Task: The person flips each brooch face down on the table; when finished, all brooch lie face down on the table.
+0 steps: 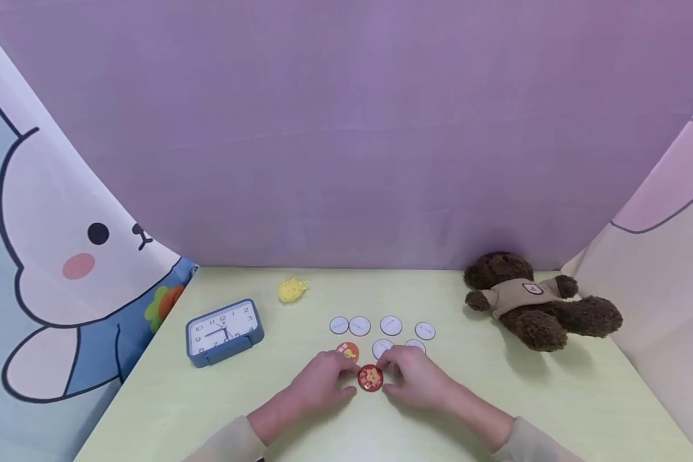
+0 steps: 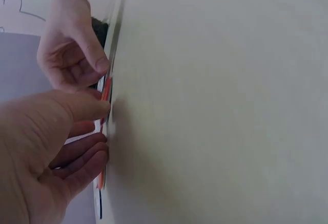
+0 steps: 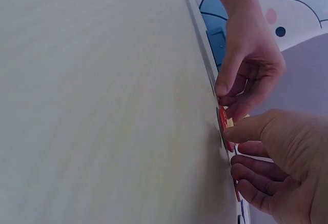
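Note:
A round red badge with a gold star figure lies on the table between both hands. My left hand holds its left side, index finger at the upper edge and thumb low beside it. On the opposite side my right hand grips the rim between index finger and thumb. In the right wrist view the badge shows edge-on at the right thumb, close to the tabletop. Just behind the left fingers lies an orange disc, partly covered. A white disc is beside the right index finger.
Several more white discs lie in loose rows behind the hands. A blue clock stands at the left, with a yellow fuzzy item farther back. At the right lies a brown plush toy. A purple curtain hangs behind the table.

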Motion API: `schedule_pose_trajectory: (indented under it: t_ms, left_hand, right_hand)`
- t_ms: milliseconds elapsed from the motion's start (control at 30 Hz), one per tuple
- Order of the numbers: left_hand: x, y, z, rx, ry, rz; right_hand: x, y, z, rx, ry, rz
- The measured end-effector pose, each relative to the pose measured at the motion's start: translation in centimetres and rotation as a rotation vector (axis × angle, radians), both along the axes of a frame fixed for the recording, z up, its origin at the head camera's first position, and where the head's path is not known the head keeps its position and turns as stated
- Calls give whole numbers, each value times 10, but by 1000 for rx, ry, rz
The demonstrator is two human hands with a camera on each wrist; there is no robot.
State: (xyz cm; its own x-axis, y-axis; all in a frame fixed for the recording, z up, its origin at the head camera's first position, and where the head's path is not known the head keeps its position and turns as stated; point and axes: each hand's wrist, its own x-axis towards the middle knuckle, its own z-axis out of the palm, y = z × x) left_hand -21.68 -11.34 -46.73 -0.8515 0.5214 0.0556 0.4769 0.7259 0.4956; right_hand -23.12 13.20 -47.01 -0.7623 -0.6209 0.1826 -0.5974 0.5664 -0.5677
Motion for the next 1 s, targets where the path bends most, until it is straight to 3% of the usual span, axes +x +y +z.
schedule_pose_trajectory:
  t_ms: [267,467,633,800,900,1000]
  left_hand:
    - [3,15,-7,60,54,12]
    - [1,16,-6,108,72,10]
    - [-4,12,0,192,130,10]
    - [-12,13,9,321,175,16]
    - [-16,16,14,365,188,25]
    - [-17,18,18,384,183,37]
  right_hand:
    - [5,-2,-2,-25,-2,10]
    - [5,1,-5,-71,-26,-9]
    - [5,7,-8,-181,-188,-72]
    - [4,7,-6,-370,-389,-75]
    - [5,6,-3,-445,-413,-54]
    - [7,4,-2,-473,-384,-53]
